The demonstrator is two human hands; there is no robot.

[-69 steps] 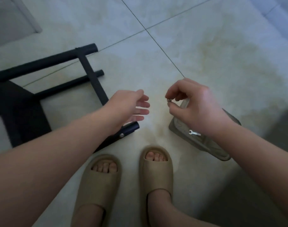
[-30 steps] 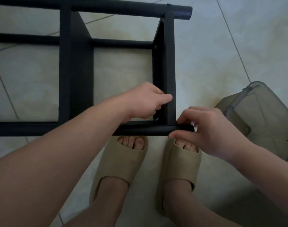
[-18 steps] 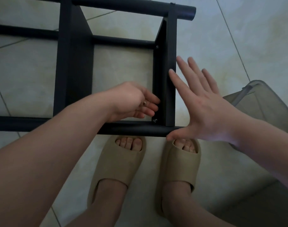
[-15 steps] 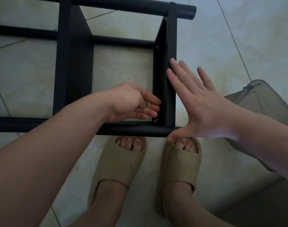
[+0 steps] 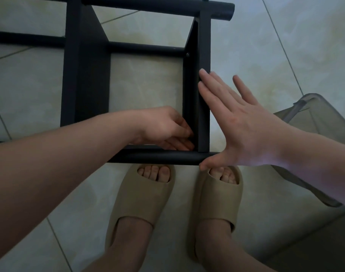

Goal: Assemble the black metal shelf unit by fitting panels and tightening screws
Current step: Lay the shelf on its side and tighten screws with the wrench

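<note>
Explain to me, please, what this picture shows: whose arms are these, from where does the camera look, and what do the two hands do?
There is no machine here: a person wears one camera on the head, which looks down at their own arms. The black shelf frame lies on the tiled floor, in front of two feet in beige sandals. The right hand is flat and open; its fingers press on the outer side of the frame's end panel, and the thumb touches the near tube's end. The left hand reaches inside the corner by that panel with curled fingers; what it holds, if anything, is hidden. A clear plastic box stands at the right.
</note>
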